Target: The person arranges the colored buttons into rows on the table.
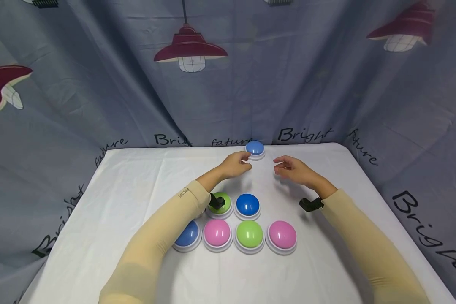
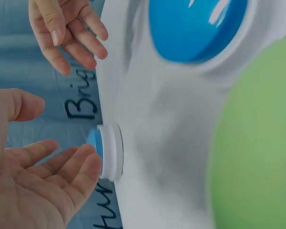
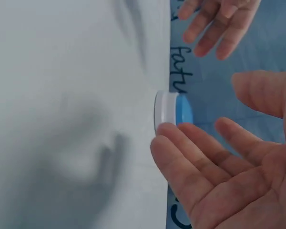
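Note:
A blue dome-topped push button (image 1: 255,148) with a white base stands at the far edge of the white table. My left hand (image 1: 234,165) is just to its near left, fingers loosely bent, and the fingertips overlap the base's side in the head view. To the near right is my right hand (image 1: 295,170), apart from the button, with relaxed fingers and nothing held. In the left wrist view, the left palm (image 2: 35,191) shows bare, thumb spread. The right wrist view likewise shows a bare right palm (image 3: 243,191), its fingertips overlapping the button's base (image 3: 165,112).
Nearer on the white table (image 1: 137,190) sit more buttons: a green one (image 1: 223,200) partly behind the left wrist strap and a blue one (image 1: 248,205). The front row holds blue (image 1: 188,233), pink (image 1: 217,233), green (image 1: 249,234) and pink (image 1: 282,234) buttons. A printed curtain (image 1: 251,97) hangs behind.

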`<state>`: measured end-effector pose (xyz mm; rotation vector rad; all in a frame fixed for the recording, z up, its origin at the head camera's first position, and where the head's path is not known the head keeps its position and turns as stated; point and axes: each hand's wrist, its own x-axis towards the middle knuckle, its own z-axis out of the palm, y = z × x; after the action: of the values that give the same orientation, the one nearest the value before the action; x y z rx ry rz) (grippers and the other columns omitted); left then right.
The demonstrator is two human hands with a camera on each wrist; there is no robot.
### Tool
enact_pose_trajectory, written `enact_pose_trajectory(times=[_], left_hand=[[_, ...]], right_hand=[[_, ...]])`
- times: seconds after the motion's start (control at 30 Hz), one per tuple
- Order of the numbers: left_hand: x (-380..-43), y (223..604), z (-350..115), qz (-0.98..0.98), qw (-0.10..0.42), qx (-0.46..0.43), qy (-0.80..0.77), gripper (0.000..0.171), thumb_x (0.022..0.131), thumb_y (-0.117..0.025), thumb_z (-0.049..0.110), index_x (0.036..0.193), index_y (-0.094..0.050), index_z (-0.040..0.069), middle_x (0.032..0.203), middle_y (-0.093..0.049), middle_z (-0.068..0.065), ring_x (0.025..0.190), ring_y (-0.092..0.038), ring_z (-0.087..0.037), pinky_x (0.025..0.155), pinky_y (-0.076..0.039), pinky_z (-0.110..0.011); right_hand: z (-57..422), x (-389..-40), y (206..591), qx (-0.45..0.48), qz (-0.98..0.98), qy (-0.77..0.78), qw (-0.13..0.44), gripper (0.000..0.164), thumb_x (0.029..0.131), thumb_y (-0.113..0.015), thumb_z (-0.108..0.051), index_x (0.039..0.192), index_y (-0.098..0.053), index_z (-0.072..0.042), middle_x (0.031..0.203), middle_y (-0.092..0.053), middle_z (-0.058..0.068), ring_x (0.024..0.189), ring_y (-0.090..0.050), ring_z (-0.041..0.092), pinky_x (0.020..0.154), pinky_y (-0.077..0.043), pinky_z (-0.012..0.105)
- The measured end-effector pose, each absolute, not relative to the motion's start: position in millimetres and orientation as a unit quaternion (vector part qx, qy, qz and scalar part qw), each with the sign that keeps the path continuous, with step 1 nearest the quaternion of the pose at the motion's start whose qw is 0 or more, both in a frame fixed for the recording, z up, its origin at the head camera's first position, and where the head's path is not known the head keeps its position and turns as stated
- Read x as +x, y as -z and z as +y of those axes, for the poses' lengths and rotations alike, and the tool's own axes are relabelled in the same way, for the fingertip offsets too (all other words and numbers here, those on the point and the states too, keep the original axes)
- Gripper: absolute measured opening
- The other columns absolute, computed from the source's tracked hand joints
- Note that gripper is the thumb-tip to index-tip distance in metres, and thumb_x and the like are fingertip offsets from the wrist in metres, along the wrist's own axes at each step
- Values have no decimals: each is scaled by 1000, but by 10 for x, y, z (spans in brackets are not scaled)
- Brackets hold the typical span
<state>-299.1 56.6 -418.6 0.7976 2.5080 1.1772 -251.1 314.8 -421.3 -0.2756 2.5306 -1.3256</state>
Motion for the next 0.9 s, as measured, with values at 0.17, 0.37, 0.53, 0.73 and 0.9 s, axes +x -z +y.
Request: enact_pose_trajectory(times=[0.17, 0.37, 0.53, 0.73, 0.9], left_hand=[[-3166, 4216, 589, 867, 128, 239, -419, 54, 97, -57, 18, 146, -43, -2, 142, -49, -22, 127, -52, -31, 102, -45, -39], [-3325, 4311, 643, 870, 121, 187, -439, 55, 98, -57, 20, 146, -42, -1, 144, -48, -18, 131, -48, -29, 103, -44, -38], [-3400, 4358, 699, 861, 137, 142, -469, 60, 97, -58, 25, 149, -39, 2, 148, -45, -17, 135, -43, -29, 107, -40, -41], [-3484, 4443, 742, 810, 193, 95, -545, 65, 98, -55, 28, 153, -32, 3, 156, -35, -14, 143, -32, -30, 115, -27, -44], [-3521, 4470, 789, 779, 210, 90, -584, 63, 99, -49, 25, 154, -28, 2, 159, -28, -15, 147, -22, -30, 118, -18, -45]], right_hand=[[3082, -2744, 4281, -74, 882, 451, 118, 49, 101, -57, -20, 143, -43, 0, 132, -55, 24, 119, -56, 38, 99, -47, 48], [2973, -2975, 4364, -62, 882, 455, 108, 52, 102, -56, -19, 147, -38, 1, 140, -49, 25, 126, -50, 38, 104, -42, 50], [2893, -3124, 4432, -54, 872, 477, 97, 56, 103, -53, -16, 151, -30, 1, 149, -38, 26, 136, -39, 40, 108, -36, 52], [2775, -3200, 4493, -50, 863, 488, 119, 67, 97, -52, -5, 155, -20, -1, 156, -28, 23, 143, -28, 37, 114, -27, 50], [2734, -3258, 4544, -34, 864, 488, 117, 77, 90, -55, -2, 157, -17, -4, 160, -21, 19, 146, -22, 35, 116, -21, 51]])
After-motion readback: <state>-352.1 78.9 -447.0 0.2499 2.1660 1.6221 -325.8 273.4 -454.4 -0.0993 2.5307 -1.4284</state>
